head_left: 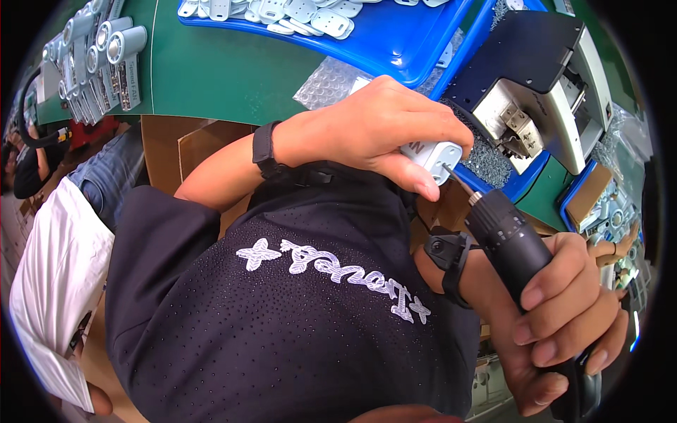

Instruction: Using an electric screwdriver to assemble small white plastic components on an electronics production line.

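Observation:
My left hand [384, 130] is closed around a small white plastic housing [435, 169], gripping it from above with the thumb on the near side. The end of the housing with small holes faces right. In my right hand [571, 310] is a black electric screwdriver [509, 229], fingers wrapped round its body. Its thin bit points up and left, with the tip at the housing's end face. I cannot make out whether a screw sits at the tip. Most of the housing is hidden by my left fingers.
A blue tray [405, 60] of flat white plates [331, 22] lies beyond my left hand. Right of it stands a screw feeder [525, 53] amid loose screws [486, 166]. Bubble wrap [328, 81], grey-white devices [106, 67] and a cardboard box [163, 144] are nearby. Another person's hand [626, 242] works at far right.

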Tool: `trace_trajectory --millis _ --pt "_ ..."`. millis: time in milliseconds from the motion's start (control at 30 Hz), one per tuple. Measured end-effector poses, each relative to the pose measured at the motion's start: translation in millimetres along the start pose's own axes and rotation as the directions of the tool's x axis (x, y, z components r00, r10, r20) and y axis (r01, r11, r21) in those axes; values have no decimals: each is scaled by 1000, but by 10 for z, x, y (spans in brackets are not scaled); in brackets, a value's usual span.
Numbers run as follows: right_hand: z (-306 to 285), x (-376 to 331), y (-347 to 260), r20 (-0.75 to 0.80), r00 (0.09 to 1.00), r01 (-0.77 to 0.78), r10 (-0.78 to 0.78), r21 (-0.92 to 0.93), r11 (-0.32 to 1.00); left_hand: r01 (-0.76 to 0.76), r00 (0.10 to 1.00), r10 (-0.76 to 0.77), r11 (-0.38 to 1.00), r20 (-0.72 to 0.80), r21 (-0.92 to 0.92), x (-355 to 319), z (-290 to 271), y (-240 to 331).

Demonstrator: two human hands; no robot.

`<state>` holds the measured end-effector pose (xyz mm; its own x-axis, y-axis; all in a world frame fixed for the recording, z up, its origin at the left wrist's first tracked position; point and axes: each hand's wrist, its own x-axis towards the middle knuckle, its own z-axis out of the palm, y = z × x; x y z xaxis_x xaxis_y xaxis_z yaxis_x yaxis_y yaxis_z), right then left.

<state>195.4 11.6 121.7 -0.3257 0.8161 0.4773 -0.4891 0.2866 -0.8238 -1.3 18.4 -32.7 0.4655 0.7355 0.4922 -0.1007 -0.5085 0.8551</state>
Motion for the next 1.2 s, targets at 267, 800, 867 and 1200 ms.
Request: trace_trajectory --millis 267,800,867,1200 --pt "51 -107 -71 -469 859 147 -204 -157 977 20 1000 -20 1000 5 10 1 24 -4" --pt "-51 -196 -209 -471 882 -50 22 -48 998 27 998 -29 999 64 32 40 -2 22" --pt "-60 -142 -172 -431 902 -28 11 -32 999 26 999 -27 999 35 19 15 25 40" --pt "-104 103 38 -253 967 -16 28 52 999 7 1000 -7 1000 6 13 29 35 -24"
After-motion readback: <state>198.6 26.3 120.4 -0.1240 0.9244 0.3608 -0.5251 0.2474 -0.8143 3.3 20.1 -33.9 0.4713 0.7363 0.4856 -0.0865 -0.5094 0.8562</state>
